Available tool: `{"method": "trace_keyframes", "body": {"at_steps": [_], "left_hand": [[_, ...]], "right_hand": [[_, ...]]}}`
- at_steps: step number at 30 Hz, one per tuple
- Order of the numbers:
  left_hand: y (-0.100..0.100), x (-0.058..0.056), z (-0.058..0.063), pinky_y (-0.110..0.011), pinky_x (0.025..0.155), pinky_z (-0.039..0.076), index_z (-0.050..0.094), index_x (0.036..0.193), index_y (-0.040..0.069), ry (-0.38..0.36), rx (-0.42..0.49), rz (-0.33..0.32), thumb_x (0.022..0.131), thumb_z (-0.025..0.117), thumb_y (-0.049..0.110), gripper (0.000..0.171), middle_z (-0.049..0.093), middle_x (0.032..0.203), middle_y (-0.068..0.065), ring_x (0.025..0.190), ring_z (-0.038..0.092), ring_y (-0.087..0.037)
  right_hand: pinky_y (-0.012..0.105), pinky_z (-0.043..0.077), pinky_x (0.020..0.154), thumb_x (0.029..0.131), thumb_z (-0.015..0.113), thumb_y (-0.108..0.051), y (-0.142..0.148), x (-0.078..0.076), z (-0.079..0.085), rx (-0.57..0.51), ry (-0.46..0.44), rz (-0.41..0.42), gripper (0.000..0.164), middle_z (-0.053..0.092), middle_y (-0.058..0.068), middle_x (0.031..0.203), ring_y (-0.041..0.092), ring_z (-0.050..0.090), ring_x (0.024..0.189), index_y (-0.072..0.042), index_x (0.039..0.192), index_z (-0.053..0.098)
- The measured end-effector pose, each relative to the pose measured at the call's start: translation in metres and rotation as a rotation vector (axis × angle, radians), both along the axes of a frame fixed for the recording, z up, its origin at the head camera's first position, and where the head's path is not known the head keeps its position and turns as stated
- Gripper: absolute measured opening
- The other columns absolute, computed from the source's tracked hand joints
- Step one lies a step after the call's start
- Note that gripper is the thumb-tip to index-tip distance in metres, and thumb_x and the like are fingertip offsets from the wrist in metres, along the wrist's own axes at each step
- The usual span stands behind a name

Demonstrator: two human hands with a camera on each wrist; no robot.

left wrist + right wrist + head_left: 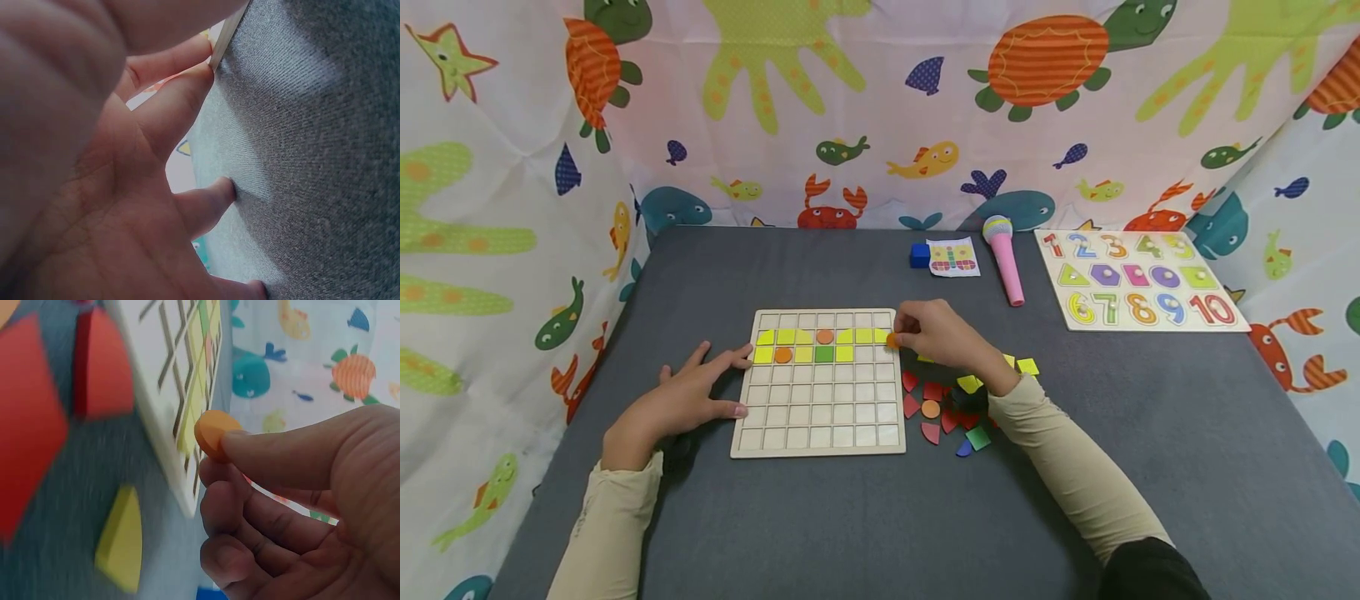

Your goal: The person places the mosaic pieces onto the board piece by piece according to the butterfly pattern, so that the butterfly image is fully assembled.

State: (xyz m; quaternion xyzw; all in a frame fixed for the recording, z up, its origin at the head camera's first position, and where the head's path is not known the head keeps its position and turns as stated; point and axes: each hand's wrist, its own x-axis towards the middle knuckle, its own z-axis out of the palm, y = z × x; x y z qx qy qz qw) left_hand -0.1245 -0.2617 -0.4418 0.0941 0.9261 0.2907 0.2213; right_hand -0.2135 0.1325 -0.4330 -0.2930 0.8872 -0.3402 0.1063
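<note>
A wooden grid board (820, 415) lies flat on the grey table. Its second and third rows hold yellow pieces, two orange discs and a green square (824, 354). My right hand (942, 335) pinches another orange disc (215, 432) between thumb and fingers, over the board's right edge near those rows. On the opposite side, my left hand (688, 398) touches the board's left edge with spread fingers, thumb lower down. Beside the board on the right lie loose red pieces (933, 391), yellow pieces (1028, 367), an orange disc (931, 409), a green square (977, 438) and a blue piece (964, 448), partly hidden by my right arm.
Toward the back stand a blue block (919, 256) and a patterned card (955, 258) leaning against it. A pink toy microphone (1006, 265) lies alongside. Farther right is a number and shape puzzle board (1142, 280). A printed sea-animal cloth (880, 117) hangs around the table.
</note>
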Motion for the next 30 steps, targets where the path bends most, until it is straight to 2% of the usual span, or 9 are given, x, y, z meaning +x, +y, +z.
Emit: {"method": "trace_keyframes", "body": {"at_steps": [7,12,16,24,30], "left_hand": [[-0.001,0.002,-0.001,-0.09,0.106,-0.009,0.041,0.163,0.016,0.008,0.003,0.001,0.09,0.087,0.037,0.089,0.024,0.173,-0.026,0.158,-0.007,-0.058],[0.001,0.002,0.001,-0.09,0.106,-0.008,0.041,0.164,0.015,0.007,-0.001,0.003,0.09,0.088,0.036,0.09,0.024,0.173,-0.026,0.157,-0.007,-0.058],[0.002,0.001,0.001,-0.09,0.106,-0.008,0.043,0.162,0.015,0.006,-0.005,-0.001,0.09,0.088,0.035,0.087,0.024,0.173,-0.024,0.158,-0.006,-0.058],[0.004,0.0,0.001,-0.09,0.106,-0.008,0.044,0.162,0.015,0.005,-0.013,-0.001,0.089,0.089,0.035,0.087,0.024,0.173,-0.024,0.158,-0.006,-0.057],[0.003,0.0,0.0,-0.089,0.107,-0.008,0.041,0.164,0.016,0.005,-0.018,-0.001,0.09,0.088,0.036,0.09,0.024,0.173,-0.025,0.158,-0.006,-0.056]], "right_hand": [[0.03,0.049,0.065,0.1,0.075,-0.006,-0.026,0.001,-0.006,-0.042,0.022,0.084,0.008,0.067,0.001,0.083,0.017,0.059,0.073,-0.007,0.095,0.069],[0.027,0.044,0.062,0.101,0.074,-0.009,-0.04,0.001,-0.009,0.01,0.023,0.106,0.01,0.064,-0.001,0.078,0.015,0.055,0.07,-0.009,0.092,0.069],[0.027,0.044,0.062,0.1,0.073,-0.008,-0.047,0.002,-0.009,0.06,0.028,0.116,0.009,0.064,-0.001,0.078,0.015,0.055,0.069,-0.01,0.092,0.07],[0.028,0.046,0.065,0.1,0.073,-0.004,-0.051,0.003,-0.01,0.107,0.078,0.124,0.012,0.065,0.0,0.08,0.016,0.056,0.071,-0.008,0.089,0.069],[0.028,0.043,0.069,0.1,0.067,0.003,-0.053,0.002,-0.014,0.144,0.116,0.152,0.017,0.062,0.0,0.082,0.017,0.054,0.075,-0.008,0.087,0.065]]}}
